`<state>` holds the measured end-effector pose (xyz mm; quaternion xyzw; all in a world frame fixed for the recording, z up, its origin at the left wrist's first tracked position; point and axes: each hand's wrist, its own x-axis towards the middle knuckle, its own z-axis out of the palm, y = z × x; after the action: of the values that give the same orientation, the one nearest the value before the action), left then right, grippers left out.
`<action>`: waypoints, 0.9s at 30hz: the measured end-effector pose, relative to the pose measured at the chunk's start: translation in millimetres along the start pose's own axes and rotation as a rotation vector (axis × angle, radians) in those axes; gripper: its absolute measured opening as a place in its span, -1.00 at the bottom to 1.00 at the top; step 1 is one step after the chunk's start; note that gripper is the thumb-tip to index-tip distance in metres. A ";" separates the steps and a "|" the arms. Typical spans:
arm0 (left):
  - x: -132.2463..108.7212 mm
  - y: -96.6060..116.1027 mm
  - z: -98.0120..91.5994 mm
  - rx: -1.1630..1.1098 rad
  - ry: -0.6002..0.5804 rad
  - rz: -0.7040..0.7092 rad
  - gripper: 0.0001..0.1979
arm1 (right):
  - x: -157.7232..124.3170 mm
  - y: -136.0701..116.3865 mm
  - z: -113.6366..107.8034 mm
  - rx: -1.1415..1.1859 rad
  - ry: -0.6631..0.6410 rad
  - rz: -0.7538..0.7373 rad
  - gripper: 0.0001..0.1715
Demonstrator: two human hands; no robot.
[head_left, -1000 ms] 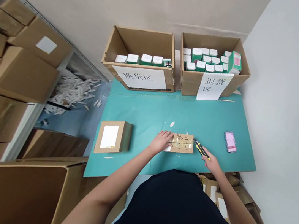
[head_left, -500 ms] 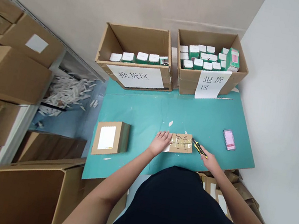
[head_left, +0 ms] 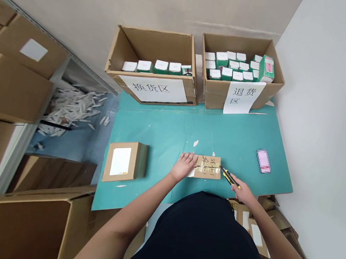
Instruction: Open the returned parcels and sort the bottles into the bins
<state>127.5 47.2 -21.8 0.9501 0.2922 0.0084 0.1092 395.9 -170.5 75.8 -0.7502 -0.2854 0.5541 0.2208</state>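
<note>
A small cardboard box [head_left: 212, 172] with handwriting and clear tape on top lies on the green table [head_left: 165, 132]. My left hand [head_left: 184, 166] rests flat over its left end, fingers stretched out. In my right hand [head_left: 241, 190] is a yellow and black utility knife [head_left: 229, 177], its tip at the right edge of the box. Whether the blade touches the tape is too small to tell.
Two open cartons with paper signs, a left carton [head_left: 116, 52] and a right carton [head_left: 212, 94], hold green-and-white boxes. A labelled cardboard box [head_left: 140, 161] stands at left. A pixelated pink item [head_left: 263, 161] lies at right. Stacked cartons [head_left: 6, 86] line the left.
The knife tip has shifted slightly down along the right edge of the box, from its upper corner toward the middle. My left hand stays on the box. The whole view has shifted slightly.
</note>
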 end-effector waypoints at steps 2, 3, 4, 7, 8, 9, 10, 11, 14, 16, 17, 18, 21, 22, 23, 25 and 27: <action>-0.4 0.1 -0.3 -0.009 -0.008 -0.002 -0.53 | -1.7 3.5 2.2 0.025 0.011 0.013 -0.27; -0.5 0.1 -0.3 -0.014 -0.011 -0.003 -0.53 | -1.9 4.5 1.4 0.039 0.013 0.017 -0.26; -0.5 0.1 -0.3 -0.021 -0.012 -0.005 -0.52 | -1.4 4.9 -0.8 0.052 0.008 0.017 -0.25; -0.3 0.0 -0.4 -0.047 -0.004 -0.014 -0.52 | 2.1 2.7 -14.2 0.068 -0.039 0.008 -0.24; -0.2 0.0 -0.6 -0.052 0.000 -0.016 -0.52 | 3.4 1.8 -19.3 0.070 -0.060 0.004 -0.24; -0.2 0.1 -0.8 -0.054 0.003 -0.018 -0.52 | 4.3 1.3 -23.4 0.075 -0.076 0.000 -0.23; -0.4 0.2 -1.0 -0.052 0.003 -0.018 -0.52 | 4.7 1.6 -26.2 0.082 -0.089 -0.001 -0.23; -0.6 0.3 -1.2 -0.049 0.003 -0.017 -0.53 | 4.5 2.9 -27.3 0.095 -0.099 0.002 -0.22; -1.2 0.5 -1.5 -0.049 0.001 -0.010 -0.52 | 1.2 12.7 -19.9 0.152 -0.100 0.019 -0.16; -0.5 0.5 -1.9 -0.055 0.001 -0.009 -0.51 | -1.3 21.9 -9.5 0.199 -0.084 0.022 -0.11; 0.1 0.6 -2.5 -0.057 -0.001 -0.009 -0.51 | -2.2 26.2 -4.0 0.223 -0.071 0.018 -0.08; 0.9 0.9 -3.6 -0.058 -0.002 -0.009 -0.51 | -2.5 30.0 1.1 0.246 -0.055 0.013 -0.05; 1.7 3.6 -10.6 -0.052 -0.007 -0.011 -0.52 | -1.5 37.4 12.0 0.301 0.001 -0.003 0.00; 0.7 5.4 -13.9 -0.046 -0.005 -0.009 -0.52 | -0.8 38.7 13.7 0.312 0.014 -0.007 0.01; -1.0 7.5 -17.4 -0.040 -0.002 0.001 -0.52 | -0.2 39.8 14.3 0.319 0.021 -0.013 0.02; -6.2 12.1 -24.0 -0.033 -0.004 0.042 -0.53 | 0.7 41.9 13.2 0.317 0.017 -0.021 0.02; -12.4 15.9 -28.6 -0.045 -0.041 0.097 -0.53 | 1.3 44.1 10.5 0.305 0.006 -0.022 0.01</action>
<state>123.8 33.4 10.2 0.9604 0.2432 0.0007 0.1361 394.3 -202.2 43.3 -0.7063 -0.2053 0.5865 0.3391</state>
